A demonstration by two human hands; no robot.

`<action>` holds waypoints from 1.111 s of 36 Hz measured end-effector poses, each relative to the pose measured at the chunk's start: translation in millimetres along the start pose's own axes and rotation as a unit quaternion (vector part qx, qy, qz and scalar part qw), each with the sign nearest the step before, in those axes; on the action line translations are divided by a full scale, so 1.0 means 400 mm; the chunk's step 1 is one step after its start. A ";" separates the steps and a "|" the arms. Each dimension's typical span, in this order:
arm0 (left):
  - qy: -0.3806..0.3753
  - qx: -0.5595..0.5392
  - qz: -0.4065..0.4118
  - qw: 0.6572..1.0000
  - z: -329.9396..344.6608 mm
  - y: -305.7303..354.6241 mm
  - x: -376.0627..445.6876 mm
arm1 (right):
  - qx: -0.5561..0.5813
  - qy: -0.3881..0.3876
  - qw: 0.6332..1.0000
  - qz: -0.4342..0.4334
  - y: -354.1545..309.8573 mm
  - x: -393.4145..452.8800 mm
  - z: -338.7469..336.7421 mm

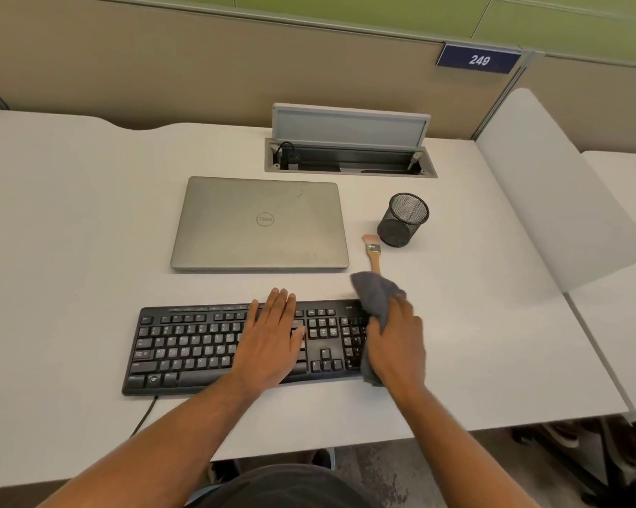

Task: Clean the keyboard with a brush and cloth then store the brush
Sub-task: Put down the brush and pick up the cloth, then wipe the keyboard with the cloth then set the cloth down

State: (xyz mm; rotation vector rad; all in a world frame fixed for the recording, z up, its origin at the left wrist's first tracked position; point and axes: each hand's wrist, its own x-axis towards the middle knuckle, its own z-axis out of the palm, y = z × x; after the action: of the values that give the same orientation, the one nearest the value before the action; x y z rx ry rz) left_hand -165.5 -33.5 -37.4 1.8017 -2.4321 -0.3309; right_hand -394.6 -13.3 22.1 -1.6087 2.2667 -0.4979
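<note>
With left hand (272,339) flat, fingers straight, on keyboard (184,346): right hand (397,342) clamped on cloth (373,291) at right end. Brush (374,256) lying far right, beside mesh cup (403,218).

Desk 249: a number plate and a laptop badge carry the only clear lettering in view.

A dark blue sign (478,59) fixed to the partition at the upper right of the frame reads "249" in white slanted numerals. At centre frame, the closed silver laptop (260,223) bears a round Dell logo on its lid, seen upside down from the camera's side. In the lower half of the frame, the black keyboard (199,346) shows white letter and number legends on its keycaps, most too small or blurred to make out; a small marking near its upper right corner cannot be read.
</note>
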 end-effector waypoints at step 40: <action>0.037 0.012 -0.021 0.999 0.011 -0.095 -0.023 | -0.045 -0.109 0.984 -0.137 -0.203 -0.098 0.199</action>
State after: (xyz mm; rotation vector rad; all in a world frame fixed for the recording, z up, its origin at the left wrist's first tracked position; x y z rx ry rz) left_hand -128.2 -34.7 -49.9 1.8424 -2.3622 -0.2348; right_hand -278.8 -8.6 -9.6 -1.9301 1.9459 -0.2687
